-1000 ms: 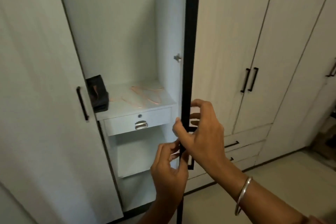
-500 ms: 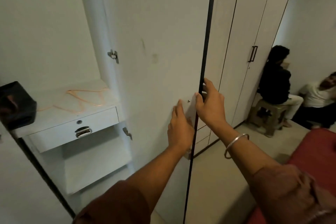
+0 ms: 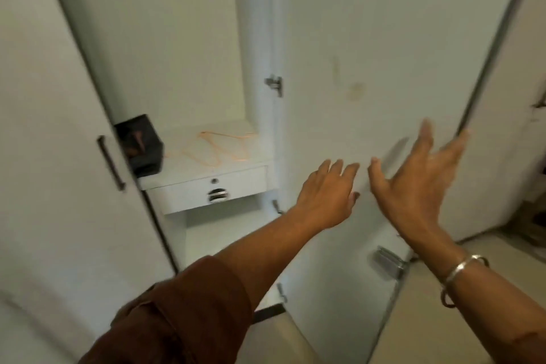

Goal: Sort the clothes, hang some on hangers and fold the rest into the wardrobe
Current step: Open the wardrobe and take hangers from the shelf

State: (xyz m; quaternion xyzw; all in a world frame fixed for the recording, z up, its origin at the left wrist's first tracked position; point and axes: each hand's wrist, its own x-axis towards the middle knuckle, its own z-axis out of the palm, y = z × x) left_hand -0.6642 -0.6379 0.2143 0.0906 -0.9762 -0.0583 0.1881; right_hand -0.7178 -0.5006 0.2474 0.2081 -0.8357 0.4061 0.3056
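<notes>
Both hands reach forward with fingers spread and hold nothing. The left hand [image 3: 326, 190] lies against or just off the inner face of the open wardrobe door [image 3: 384, 47]; contact cannot be told. The right hand [image 3: 419, 183], at its 3 o'clock, has a steel bangle [image 3: 461, 272] on the wrist and fingertips near the door's edge. At 9 o'clock of the left hand, the wardrobe [image 3: 165, 38] shelf holds 1 black box [image 3: 141, 145] and thin wire hangers [image 3: 218, 148] above a drawer [image 3: 212, 189].

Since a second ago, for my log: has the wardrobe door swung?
Yes. The wardrobe door has swung further open, away from the drawer, and now shows its inner face.
</notes>
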